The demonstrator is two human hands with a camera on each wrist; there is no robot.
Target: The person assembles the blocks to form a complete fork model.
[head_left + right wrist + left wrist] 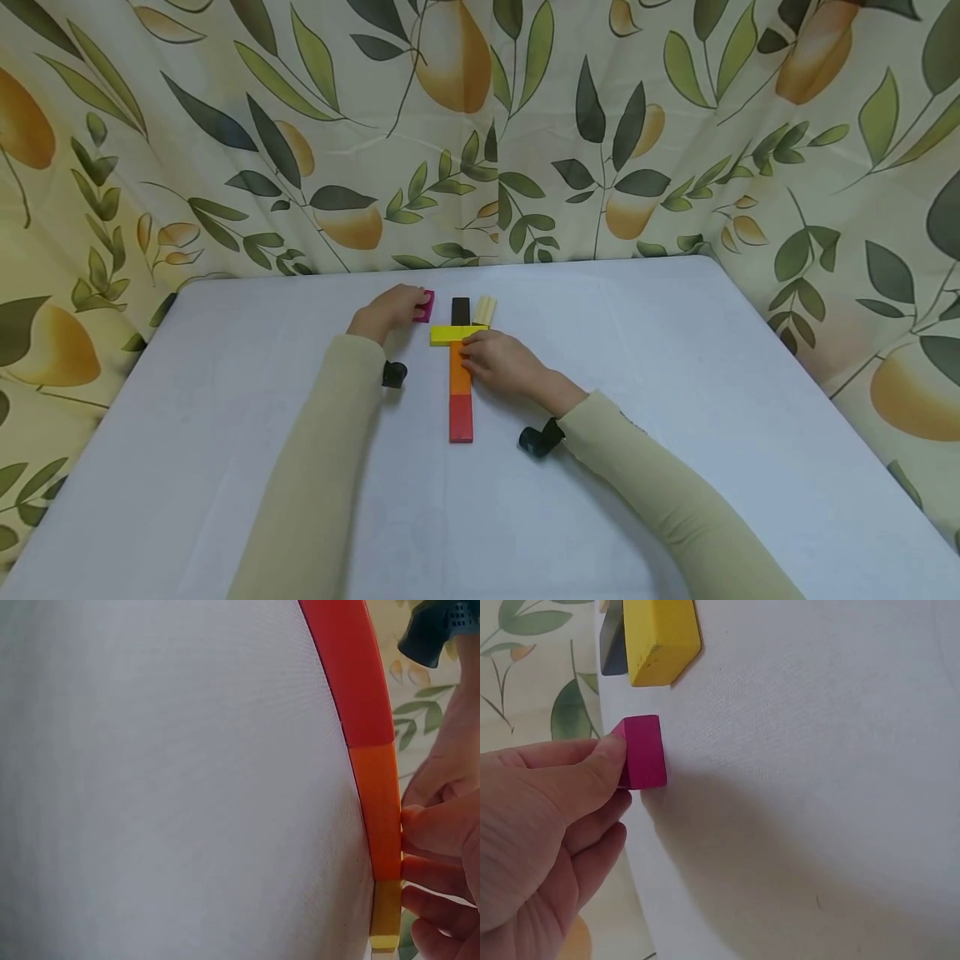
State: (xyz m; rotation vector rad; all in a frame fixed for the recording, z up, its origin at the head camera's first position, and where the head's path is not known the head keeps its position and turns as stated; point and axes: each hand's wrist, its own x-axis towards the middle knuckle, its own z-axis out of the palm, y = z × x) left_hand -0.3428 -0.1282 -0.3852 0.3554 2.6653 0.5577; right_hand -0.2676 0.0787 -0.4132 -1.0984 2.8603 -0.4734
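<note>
My left hand (386, 312) pinches a small magenta block (645, 752) between thumb and fingers, left of a row of blocks. The row runs away from me: a red block (461, 418), an orange block (460, 371), a yellow block (444, 336) lying crosswise, and a black block (461, 312) at the far end. My right hand (510, 362) rests its fingertips along the right side of the orange and yellow blocks. Beside the black block lies a pale cream block (486, 310), partly hidden by the yellow one or the hand.
The blocks lie on a white-covered table (645, 342). Behind it hangs a curtain (525, 125) printed with leaves and fruit. Dark wrist cameras (540, 440) sit low beside both wrists.
</note>
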